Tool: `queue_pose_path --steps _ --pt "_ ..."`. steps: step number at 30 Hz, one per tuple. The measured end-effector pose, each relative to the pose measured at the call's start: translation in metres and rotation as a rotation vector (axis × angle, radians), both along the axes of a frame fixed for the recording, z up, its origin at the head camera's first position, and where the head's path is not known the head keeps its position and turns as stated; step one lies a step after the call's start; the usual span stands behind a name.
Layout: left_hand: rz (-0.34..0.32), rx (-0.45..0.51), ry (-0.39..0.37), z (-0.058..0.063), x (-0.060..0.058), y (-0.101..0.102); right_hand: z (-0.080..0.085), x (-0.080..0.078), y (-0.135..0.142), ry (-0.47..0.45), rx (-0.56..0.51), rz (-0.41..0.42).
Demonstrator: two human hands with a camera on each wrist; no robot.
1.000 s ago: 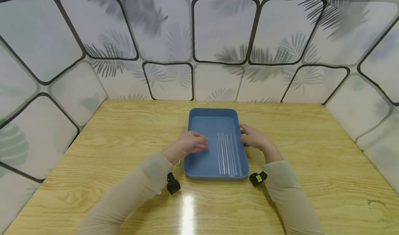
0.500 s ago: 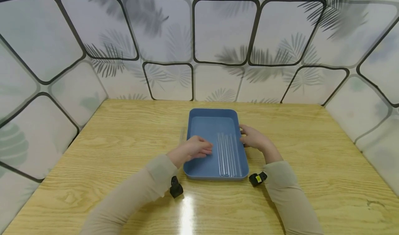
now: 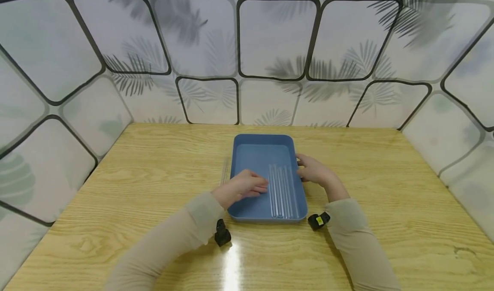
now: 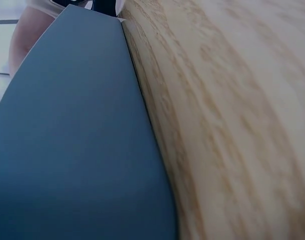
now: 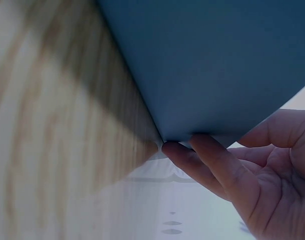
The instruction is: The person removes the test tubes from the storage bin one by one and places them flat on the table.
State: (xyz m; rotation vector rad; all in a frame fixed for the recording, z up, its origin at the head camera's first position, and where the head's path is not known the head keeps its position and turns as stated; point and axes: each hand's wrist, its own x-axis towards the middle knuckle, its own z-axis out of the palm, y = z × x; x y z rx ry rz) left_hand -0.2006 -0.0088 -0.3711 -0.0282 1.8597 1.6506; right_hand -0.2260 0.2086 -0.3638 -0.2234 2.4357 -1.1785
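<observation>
A blue rectangular tray (image 3: 266, 151) lies on the wooden table. Several clear, slender glass-like tubes (image 3: 281, 192) lie side by side along its right half. My left hand (image 3: 247, 184) reaches across the tray's left rim, fingers loosely bent, their tips just left of the nearest tube. Nothing shows in its grasp. In the left wrist view only the tray's outer wall (image 4: 87, 130) and the table appear, the fingers hidden. My right hand (image 3: 314, 170) is at the tray's right side. Its extended fingers (image 5: 217, 160) touch the outer wall in the right wrist view.
More clear tubes (image 3: 224, 171) lie on the table (image 3: 166, 166) beside the tray's left edge, partly hidden behind the left hand. Black wrist cameras (image 3: 222, 233) hang beneath both sleeves. A patterned wall (image 3: 278, 37) encloses the table's back and sides.
My left hand has shifted right and slightly toward me over the tray, nearer the tubes in it. More of the tubes left of the tray now shows. The right hand and tray have stayed put.
</observation>
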Motion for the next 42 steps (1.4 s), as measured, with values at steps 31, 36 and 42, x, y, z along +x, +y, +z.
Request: queue_pose_path --steps 31,36,42 --pt "-0.002 -0.027 0.028 -0.006 0.003 0.010 0.000 0.000 0.002 0.020 -0.008 0.014" --pt "0.010 -0.058 0.046 -0.006 0.004 0.012 0.000 0.000 0.001 0.013 0.006 0.011" --pt "0.032 -0.064 0.042 -0.008 0.003 0.015 0.002 0.002 0.000 0.021 0.008 0.008"
